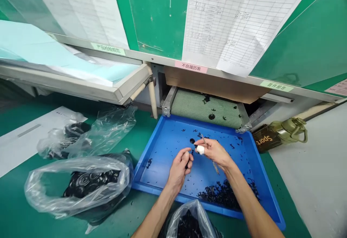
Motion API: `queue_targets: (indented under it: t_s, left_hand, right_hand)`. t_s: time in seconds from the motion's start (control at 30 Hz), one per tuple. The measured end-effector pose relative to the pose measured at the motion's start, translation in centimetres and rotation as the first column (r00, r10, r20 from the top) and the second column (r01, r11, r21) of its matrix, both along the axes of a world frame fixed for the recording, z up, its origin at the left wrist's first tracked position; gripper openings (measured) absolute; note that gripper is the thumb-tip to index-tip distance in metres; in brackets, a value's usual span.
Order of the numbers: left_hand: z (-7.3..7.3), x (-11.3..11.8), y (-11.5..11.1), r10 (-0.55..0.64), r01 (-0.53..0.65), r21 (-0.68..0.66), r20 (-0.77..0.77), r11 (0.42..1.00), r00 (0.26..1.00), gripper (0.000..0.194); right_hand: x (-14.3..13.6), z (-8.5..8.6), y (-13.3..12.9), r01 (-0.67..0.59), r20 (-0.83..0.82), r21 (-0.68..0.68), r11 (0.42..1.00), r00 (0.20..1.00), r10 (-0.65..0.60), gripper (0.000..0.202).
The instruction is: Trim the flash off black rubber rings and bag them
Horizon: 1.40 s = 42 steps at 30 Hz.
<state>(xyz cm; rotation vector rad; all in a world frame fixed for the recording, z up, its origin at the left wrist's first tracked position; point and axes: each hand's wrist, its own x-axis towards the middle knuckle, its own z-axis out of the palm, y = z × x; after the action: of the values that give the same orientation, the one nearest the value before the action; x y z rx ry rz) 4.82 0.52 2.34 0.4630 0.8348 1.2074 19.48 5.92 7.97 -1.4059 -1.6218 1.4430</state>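
Observation:
Over the blue tray (162, 133) my left hand (181, 164) is curled, with part of a black piece showing between its fingers. My right hand (214, 152) is beside it, its fingers pinched on a small black part; white wrapping (200, 149) covers a fingertip and a thin grey strip hangs by the palm. A round black part (192, 140) is just left of the right fingertips. Many small black scraps (222, 194) are heaped at the tray's near right side. Above the tray, black pieces lie on a green conveyor belt (189, 106).
An open plastic bag of black rings (92, 182) stands at left, another bag (189, 223) at the near edge. Smaller bags (76, 133) and paper (32, 133) lie behind. A green bottle (282, 135) is at right; a shelf (108, 89) juts out upper left.

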Motion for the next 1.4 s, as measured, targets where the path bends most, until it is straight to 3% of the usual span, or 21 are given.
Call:
queue_targets:
  t_s: [0.1,0.2,0.4,0.57,0.7,0.93,1.1,1.4]
  left_hand:
    - [-0.3,0.2,-0.4,0.028,-0.025,0.057,-0.057,0.998,0.998,0.048]
    - [-0.8,0.3,-0.7,-0.009,0.02,0.079,-0.131,0.997,0.991,0.046]
    - [-1.2,0.3,-0.6,0.013,-0.003,0.074,-0.134,0.997,0.991,0.039]
    - [-1.1,0.2,-0.4,0.051,-0.048,0.042,-0.073,0.998,0.996,0.037]
    - [-0.9,0.1,-0.3,0.039,-0.038,0.029,-0.034,0.999,0.999,0.034]
    - [-1.0,0.1,-0.4,0.045,-0.045,-0.007,0.041,0.999,0.998,0.04]
    - [-1.1,0.2,-0.5,0.019,-0.018,0.012,-0.021,1.0,1.0,0.04]
    - [-1.5,0.4,-0.7,-0.002,0.007,0.069,-0.08,0.998,0.997,0.037]
  right_hand:
    - [-0.7,-1.9,-2.4,0.007,-0.139,-0.069,0.998,0.99,-0.017,0.022]
    - [-1.1,-2.7,-3.1,0.027,-0.163,-0.032,0.999,0.986,-0.032,0.016]
    - [-0.9,-2.5,-4.0,0.122,0.137,0.15,0.981,0.98,-0.143,0.02]
    - [-0.3,-2.6,-5.9,-0.054,0.273,0.37,0.927,0.961,-0.053,0.041]
    - [-0.7,-3.3,-7.4,-0.055,0.403,0.454,0.889,0.903,-0.15,0.043]
    - [-1.2,-4.1,-8.2,-0.042,0.47,0.525,0.85,0.847,-0.249,0.042]
    - [-1.5,-3.8,-8.3,-0.082,0.578,0.548,0.832,0.757,-0.306,0.04]
    - [-2.3,-4.1,-8.2,-0.122,0.64,0.579,0.806,0.68,-0.357,0.038]
